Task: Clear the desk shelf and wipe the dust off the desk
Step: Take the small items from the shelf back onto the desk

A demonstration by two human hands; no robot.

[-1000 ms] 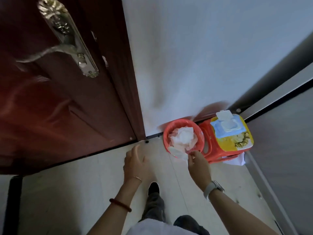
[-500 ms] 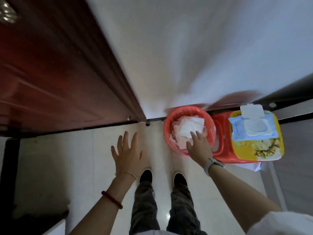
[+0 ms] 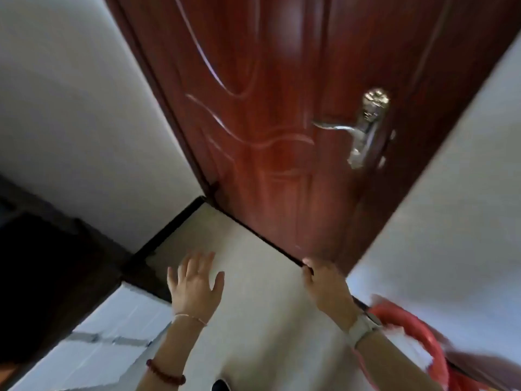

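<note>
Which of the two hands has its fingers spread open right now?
The left hand, with the thin bracelet, is splayed open above the floor. The right hand, above the watch, has curled fingers.

Red bin point(image 3: 417, 328) (white tissues point(image 3: 406, 344) inside), lower right

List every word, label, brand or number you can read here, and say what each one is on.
None can be read. The red-brown door, its metal handle, the walls, the floor and the red bin show no lettering. The watch on the right wrist faces away and is blurred.
</note>
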